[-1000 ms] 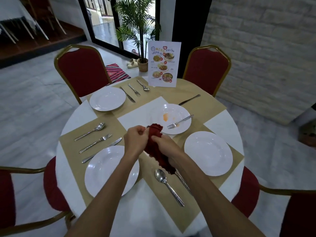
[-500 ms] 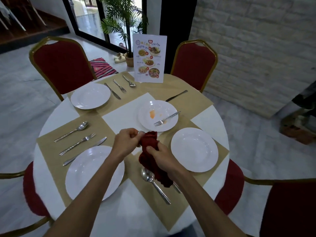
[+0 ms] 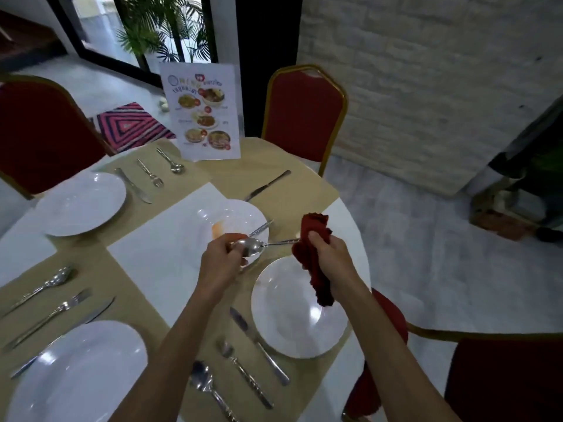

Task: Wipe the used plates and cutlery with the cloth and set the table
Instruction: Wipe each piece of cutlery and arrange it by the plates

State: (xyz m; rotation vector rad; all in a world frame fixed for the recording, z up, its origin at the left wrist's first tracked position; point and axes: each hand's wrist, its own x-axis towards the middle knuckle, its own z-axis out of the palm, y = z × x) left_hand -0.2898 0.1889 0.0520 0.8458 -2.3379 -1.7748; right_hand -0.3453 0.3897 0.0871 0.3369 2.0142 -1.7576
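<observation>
My left hand [image 3: 221, 258] grips a metal spoon [image 3: 254, 246] by its bowl, held level above the table. My right hand [image 3: 330, 258] clutches a dark red cloth [image 3: 313, 239] wrapped around the spoon's handle end. Just behind the hands lies a white plate [image 3: 234, 216] with an orange smear and a fork [image 3: 260, 228] resting on it. A clean white plate [image 3: 292, 318] sits below my right hand, with a knife [image 3: 259, 345], a fork [image 3: 243, 373] and a spoon [image 3: 210, 391] laid to its left.
Two more white plates [image 3: 80, 202] [image 3: 76, 373] with cutlery sets lie on tan mats at the left. A lone knife [image 3: 268, 184] rests at the far side. A menu card [image 3: 202, 112] stands at the back. Red chairs [image 3: 303, 109] ring the round table.
The hands have drawn apart: the left now holds a spoon by the bowl and the right has slid the cloth out to the handle end. The camera has moved closer and turned right.
</observation>
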